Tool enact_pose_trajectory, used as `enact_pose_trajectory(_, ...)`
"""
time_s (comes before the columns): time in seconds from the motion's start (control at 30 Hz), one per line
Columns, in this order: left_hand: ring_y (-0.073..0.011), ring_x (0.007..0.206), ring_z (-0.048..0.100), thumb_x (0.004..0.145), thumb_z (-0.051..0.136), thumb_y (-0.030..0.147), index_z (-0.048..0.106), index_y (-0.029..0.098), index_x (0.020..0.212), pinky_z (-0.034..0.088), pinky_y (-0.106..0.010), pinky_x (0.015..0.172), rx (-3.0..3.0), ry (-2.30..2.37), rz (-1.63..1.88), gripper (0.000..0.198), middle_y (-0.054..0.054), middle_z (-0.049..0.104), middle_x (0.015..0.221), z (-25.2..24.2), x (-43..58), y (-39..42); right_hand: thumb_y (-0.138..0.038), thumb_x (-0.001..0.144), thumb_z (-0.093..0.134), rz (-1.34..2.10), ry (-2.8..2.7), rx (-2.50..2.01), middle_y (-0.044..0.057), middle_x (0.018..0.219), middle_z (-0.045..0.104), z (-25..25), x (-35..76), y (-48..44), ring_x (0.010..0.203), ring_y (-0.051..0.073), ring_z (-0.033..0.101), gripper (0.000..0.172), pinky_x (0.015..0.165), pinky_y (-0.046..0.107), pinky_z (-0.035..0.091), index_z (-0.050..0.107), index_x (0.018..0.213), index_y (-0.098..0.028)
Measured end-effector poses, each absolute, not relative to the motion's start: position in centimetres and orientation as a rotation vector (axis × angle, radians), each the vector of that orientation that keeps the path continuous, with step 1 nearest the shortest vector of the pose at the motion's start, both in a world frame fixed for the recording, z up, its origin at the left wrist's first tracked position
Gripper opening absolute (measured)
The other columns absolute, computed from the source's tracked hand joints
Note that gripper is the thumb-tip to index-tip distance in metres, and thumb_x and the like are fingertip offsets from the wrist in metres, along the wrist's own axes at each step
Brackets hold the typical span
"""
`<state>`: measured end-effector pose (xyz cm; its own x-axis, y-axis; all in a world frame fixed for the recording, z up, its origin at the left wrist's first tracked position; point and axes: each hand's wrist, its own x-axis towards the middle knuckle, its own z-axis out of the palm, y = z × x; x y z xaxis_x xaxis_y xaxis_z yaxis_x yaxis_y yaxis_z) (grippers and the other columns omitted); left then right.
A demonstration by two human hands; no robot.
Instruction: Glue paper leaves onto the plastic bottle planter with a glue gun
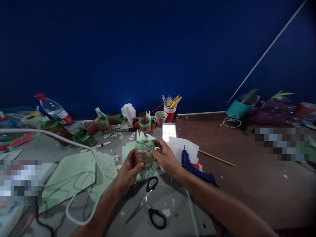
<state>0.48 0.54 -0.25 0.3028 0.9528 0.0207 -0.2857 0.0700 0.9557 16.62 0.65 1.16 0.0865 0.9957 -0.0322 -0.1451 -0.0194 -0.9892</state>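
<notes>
Between my two hands is a clear jar (145, 154) with a green painted rim, reddish-brown smears on its wall and pale green pointed paper pieces standing up at its back. My left hand (128, 168) wraps its left side, with the thumb across the front. At the upper right of the jar, my right hand (164, 154) closes its fingers on the rim and side. Black-handled scissors (145, 200) lie spread just below the jar. A blue glue gun (191, 164) rests to the right of my right hand, partly behind my forearm.
Similar painted jars (145, 124) stand behind. A red cup (170, 113) holds tools beside a paper cup (161, 117). A plastic bottle (58, 113) leans at left. Green paper sheets (71, 177) and a white cable (98, 164) lie at left; a wooden stick (217, 158) lies right.
</notes>
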Motion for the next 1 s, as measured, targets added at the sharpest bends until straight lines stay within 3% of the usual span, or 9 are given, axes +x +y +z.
enact_pose_trajectory(0.8, -0.0281, 0.110, 0.062, 0.067, 0.082, 0.035, 0.060, 0.021, 0.117, 0.044, -0.041, 0.101, 1.096, 0.757, 1.104, 0.056, -0.009, 0.069, 0.113, -0.7, 0.4, 0.7, -0.027, 0.067, 0.067, 1.242, -0.986, -1.132, 0.002, 0.096, 0.063, 1.1, 16.7, 0.8, 0.059, 0.010, 0.050, 0.037, 0.054, 0.025, 0.039, 0.054, 0.101, -0.021)
enact_pose_trajectory(1.0, -0.0287, 0.115, 0.060, 0.068, 0.081, 0.039, 0.063, 0.020, 0.112, 0.042, -0.040, 0.103, 1.002, 0.734, 1.183, 0.051, -0.010, 0.068, 0.117, 0.5, 0.0, 0.8, -0.042, 0.076, 0.065, 1.358, -0.924, -0.874, 0.003, 0.095, 0.061, 1.9, 17.2, 0.7, 0.052, 0.008, 0.050, 0.042, 0.053, 0.027, 0.041, 0.055, 0.110, -0.020)
